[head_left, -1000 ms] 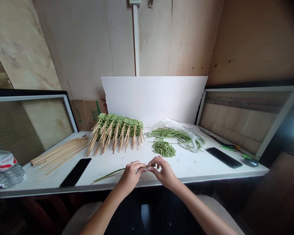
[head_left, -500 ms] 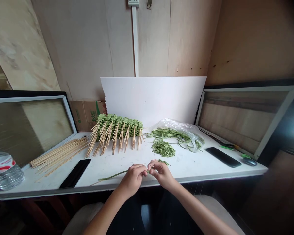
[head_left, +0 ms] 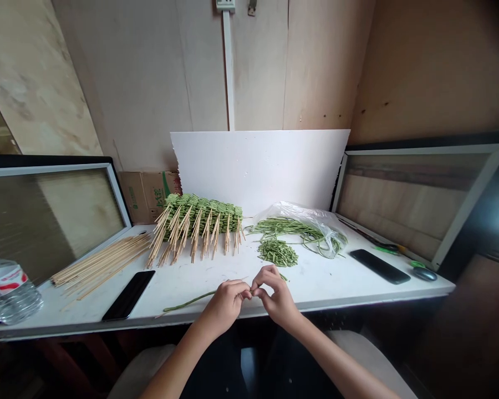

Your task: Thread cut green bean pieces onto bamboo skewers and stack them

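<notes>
Near the table's front edge, my left hand [head_left: 227,302] is closed around a long green bean [head_left: 187,303], whose length trails out to the left over the tabletop. A thin pale tip shows beside the bean's left end. My right hand [head_left: 278,296] pinches with thumb and forefinger at the bean's other end, the fingertips of both hands almost touching. The exact grip there is hidden by the fingers. Just beyond my right hand lies a heap of short cut bean pieces [head_left: 278,252], with a few stray pieces partly behind the hand.
Skewered bean pieces [head_left: 203,208] are stacked at the back left. Loose bamboo skewers [head_left: 103,257] and a black phone [head_left: 128,295] lie left, by a water bottle [head_left: 12,288]. Long beans [head_left: 289,225] in a plastic bag [head_left: 283,209], another phone [head_left: 380,266] and a mouse [head_left: 424,274] are right.
My right hand has shifted slightly and its fingers are more arched, covering more of the stray pieces. The bean's trailing end has slid a little left and down.
</notes>
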`<state>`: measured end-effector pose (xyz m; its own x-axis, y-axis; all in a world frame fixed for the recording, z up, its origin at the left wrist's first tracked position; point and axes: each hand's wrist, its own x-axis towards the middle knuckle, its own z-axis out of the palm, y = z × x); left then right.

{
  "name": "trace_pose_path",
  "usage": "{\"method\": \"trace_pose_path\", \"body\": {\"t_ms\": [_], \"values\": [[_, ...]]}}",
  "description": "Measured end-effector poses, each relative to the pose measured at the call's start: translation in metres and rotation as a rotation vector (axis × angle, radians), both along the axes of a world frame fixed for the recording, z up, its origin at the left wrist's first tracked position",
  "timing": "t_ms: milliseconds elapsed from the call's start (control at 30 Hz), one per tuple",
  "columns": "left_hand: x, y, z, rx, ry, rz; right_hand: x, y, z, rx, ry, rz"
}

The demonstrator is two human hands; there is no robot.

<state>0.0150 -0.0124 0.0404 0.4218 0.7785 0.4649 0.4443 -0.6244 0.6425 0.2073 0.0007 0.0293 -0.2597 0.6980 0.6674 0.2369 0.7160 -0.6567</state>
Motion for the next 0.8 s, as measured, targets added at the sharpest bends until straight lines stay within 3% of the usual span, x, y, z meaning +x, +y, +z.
{"method": "trace_pose_path", "body": {"t_ms": [167, 333, 433, 567, 800], "values": [[0.002, -0.002, 0.002, -0.069, -0.125, -0.041, -0.008, 0.0, -0.009, -0.135, 0.158, 0.058], [0.0, -0.004, 0.009, -0.109, -0.121, -0.031, -0.006, 0.007, -0.009, -0.267, 0.252, 0.084], [-0.002, -0.004, 0.01, -0.097, -0.08, 0.011, 0.014, 0.022, -0.001, -0.238, 0.214, -0.084], [-0.005, -0.001, 0.004, -0.079, -0.028, 0.041, 0.054, 0.05, 0.002, -0.107, -0.076, -0.415], [-0.006, 0.007, -0.012, -0.037, 0.021, 0.028, 0.086, 0.073, -0.029, -0.168, -0.377, -0.662]]}}
